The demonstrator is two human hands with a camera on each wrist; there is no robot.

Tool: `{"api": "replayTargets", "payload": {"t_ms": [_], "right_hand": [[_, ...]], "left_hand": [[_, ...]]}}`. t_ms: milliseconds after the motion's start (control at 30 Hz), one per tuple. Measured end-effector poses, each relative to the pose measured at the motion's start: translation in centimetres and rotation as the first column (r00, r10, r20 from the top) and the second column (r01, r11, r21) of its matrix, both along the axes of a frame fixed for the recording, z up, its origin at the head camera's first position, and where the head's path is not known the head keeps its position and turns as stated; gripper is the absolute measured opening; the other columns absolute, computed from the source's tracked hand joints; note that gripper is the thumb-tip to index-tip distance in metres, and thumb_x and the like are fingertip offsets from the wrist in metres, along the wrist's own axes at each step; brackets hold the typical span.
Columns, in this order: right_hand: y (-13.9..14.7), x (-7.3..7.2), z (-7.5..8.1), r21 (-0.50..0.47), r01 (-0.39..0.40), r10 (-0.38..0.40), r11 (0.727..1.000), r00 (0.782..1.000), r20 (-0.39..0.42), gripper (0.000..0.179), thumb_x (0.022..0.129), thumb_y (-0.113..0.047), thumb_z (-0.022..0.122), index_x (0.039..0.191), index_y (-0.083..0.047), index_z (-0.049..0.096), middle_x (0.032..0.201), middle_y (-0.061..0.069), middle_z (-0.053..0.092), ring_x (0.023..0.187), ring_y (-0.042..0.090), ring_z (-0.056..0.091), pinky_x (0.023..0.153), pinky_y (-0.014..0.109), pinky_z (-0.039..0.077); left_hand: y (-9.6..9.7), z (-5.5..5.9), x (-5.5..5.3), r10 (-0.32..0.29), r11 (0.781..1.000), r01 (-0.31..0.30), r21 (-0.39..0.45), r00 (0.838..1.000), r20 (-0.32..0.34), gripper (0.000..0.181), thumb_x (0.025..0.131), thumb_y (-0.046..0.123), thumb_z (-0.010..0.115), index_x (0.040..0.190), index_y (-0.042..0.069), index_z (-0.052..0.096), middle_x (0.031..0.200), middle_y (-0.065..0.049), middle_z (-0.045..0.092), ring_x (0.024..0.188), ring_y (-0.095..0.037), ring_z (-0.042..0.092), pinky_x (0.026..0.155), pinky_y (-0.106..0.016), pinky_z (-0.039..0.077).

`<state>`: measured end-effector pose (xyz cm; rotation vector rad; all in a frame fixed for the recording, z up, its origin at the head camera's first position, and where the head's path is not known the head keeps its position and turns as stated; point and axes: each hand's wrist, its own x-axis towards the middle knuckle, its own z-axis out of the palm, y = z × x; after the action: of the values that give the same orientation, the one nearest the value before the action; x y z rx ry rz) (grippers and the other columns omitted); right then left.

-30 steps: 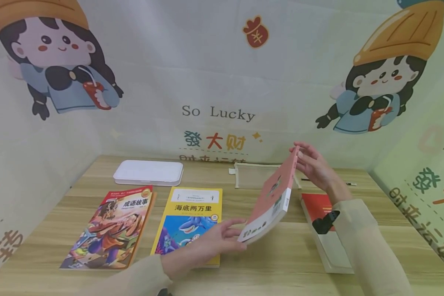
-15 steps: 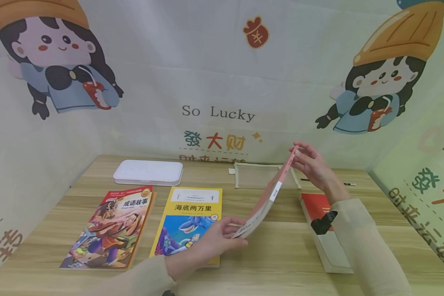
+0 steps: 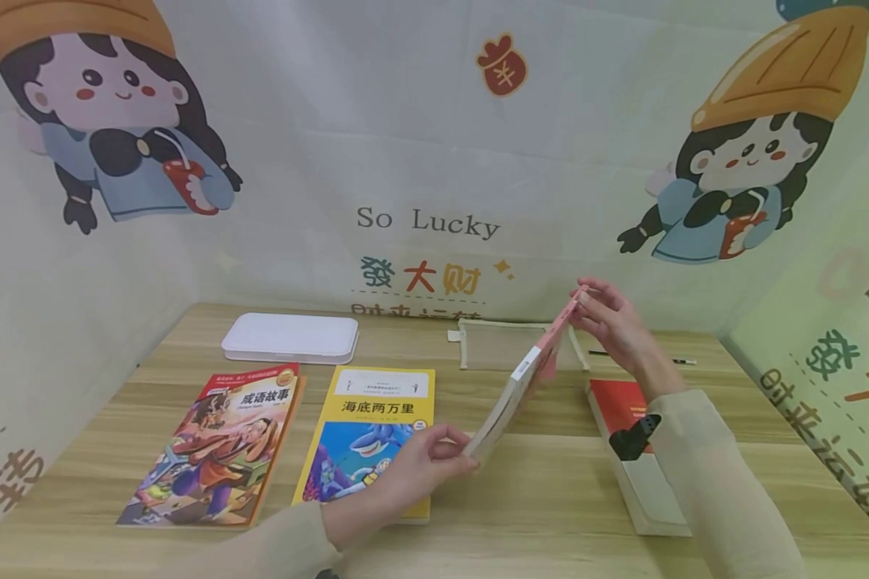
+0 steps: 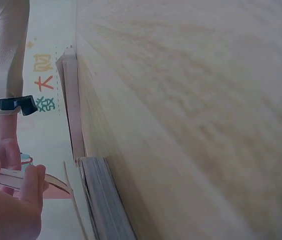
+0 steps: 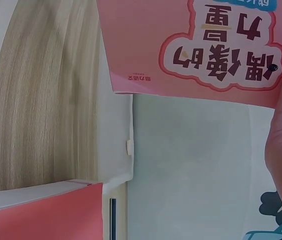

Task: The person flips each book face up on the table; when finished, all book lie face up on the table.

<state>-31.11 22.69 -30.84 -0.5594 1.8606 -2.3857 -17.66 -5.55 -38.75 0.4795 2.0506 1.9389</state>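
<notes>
A pink paperback book [image 3: 539,351] is held in the air over the middle of the table, tilted, its spine facing the head camera. My left hand [image 3: 409,474] pinches its lower corner between thumb and fingers. At the raised end, my right hand [image 3: 614,328] grips the top of the spine. The right wrist view shows the pink front cover [image 5: 141,55] with large lettering, upside down there. A yellow book with a shark picture [image 3: 376,410] lies partly hidden behind my left hand and forearm.
A colourful storybook [image 3: 210,450] lies at the left, a red and white book [image 3: 655,490] at the right, partly under my right forearm. Along the back are a white case [image 3: 290,336], a mesh zip pouch [image 3: 500,346] and a thin dark pen [image 3: 684,361].
The pink book has turned between my hands: its back cover faced the camera, and now the spine does. Both hands keep hold with little shift. The other books have not moved.
</notes>
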Motion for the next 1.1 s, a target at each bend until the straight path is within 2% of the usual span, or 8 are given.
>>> {"api": "replayTargets", "payload": {"t_ms": [167, 367, 567, 767, 933, 1100], "right_hand": [[0.0, 0.0, 0.1, 0.018, 0.019, -0.019, 1.000, 1.000, 0.002, 0.019, 0.089, -0.012, 0.051, 0.108, -0.013, 0.048, 0.099, 0.005, 0.048, 0.079, 0.012, 0.054, 0.075, 0.022, 0.047], [0.0, 0.1, 0.3, 0.036, 0.053, -0.053, 0.998, 0.999, 0.000, 0.016, 0.091, -0.012, 0.049, 0.107, -0.013, 0.048, 0.096, 0.004, 0.048, 0.078, 0.011, 0.053, 0.072, 0.020, 0.047], [0.0, 0.1, 0.3, 0.044, 0.095, -0.095, 0.994, 0.995, -0.002, 0.011, 0.090, -0.013, 0.051, 0.101, -0.014, 0.053, 0.090, 0.002, 0.051, 0.073, 0.010, 0.052, 0.067, 0.019, 0.047], [0.1, 0.1, 0.4, 0.058, 0.136, -0.138, 0.989, 0.990, 0.040, 0.012, 0.089, -0.015, 0.053, 0.100, -0.011, 0.052, 0.086, 0.001, 0.052, 0.066, 0.007, 0.050, 0.063, 0.017, 0.046], [0.0, 0.0, 0.4, 0.141, 0.197, -0.213, 0.970, 0.970, 0.113, 0.022, 0.087, -0.021, 0.057, 0.102, -0.008, 0.049, 0.081, 0.000, 0.051, 0.062, 0.006, 0.046, 0.058, 0.015, 0.044], [-0.1, 0.0, 0.1, 0.210, 0.225, -0.264, 0.951, 0.948, 0.177, 0.027, 0.086, -0.021, 0.057, 0.106, -0.005, 0.049, 0.077, 0.000, 0.049, 0.059, 0.006, 0.043, 0.053, 0.016, 0.041]], "left_hand": [[-0.1, -0.1, -0.1, -0.003, 1.000, 0.003, 0.015, 1.000, -0.021, 0.021, 0.083, 0.012, 0.062, 0.097, -0.002, 0.053, 0.097, -0.020, 0.062, 0.087, -0.021, 0.060, 0.078, -0.035, 0.045], [-0.2, -0.3, -0.2, -0.006, 1.000, 0.007, 0.005, 1.000, -0.014, 0.021, 0.083, 0.013, 0.061, 0.096, -0.001, 0.052, 0.101, -0.019, 0.061, 0.090, -0.021, 0.060, 0.080, -0.036, 0.045], [-0.3, -0.2, -0.3, -0.009, 1.000, 0.008, 0.029, 0.999, 0.033, 0.019, 0.084, 0.008, 0.059, 0.098, -0.003, 0.051, 0.103, -0.020, 0.060, 0.091, -0.027, 0.059, 0.078, -0.034, 0.047], [-0.5, 0.0, -0.3, -0.015, 0.998, 0.009, 0.059, 0.994, 0.107, 0.023, 0.085, 0.008, 0.058, 0.105, -0.002, 0.051, 0.107, -0.019, 0.058, 0.089, -0.030, 0.060, 0.076, -0.035, 0.048], [-0.9, 0.2, -0.3, -0.011, 0.998, 0.000, 0.067, 0.987, 0.159, 0.032, 0.088, 0.012, 0.055, 0.116, 0.000, 0.048, 0.102, -0.017, 0.061, 0.081, -0.028, 0.062, 0.071, -0.035, 0.050], [-1.1, 0.2, -0.2, 0.019, 0.997, -0.030, 0.072, 0.989, 0.145, 0.036, 0.088, 0.011, 0.053, 0.121, 0.000, 0.042, 0.088, -0.017, 0.063, 0.073, -0.027, 0.063, 0.064, -0.034, 0.052]]}}
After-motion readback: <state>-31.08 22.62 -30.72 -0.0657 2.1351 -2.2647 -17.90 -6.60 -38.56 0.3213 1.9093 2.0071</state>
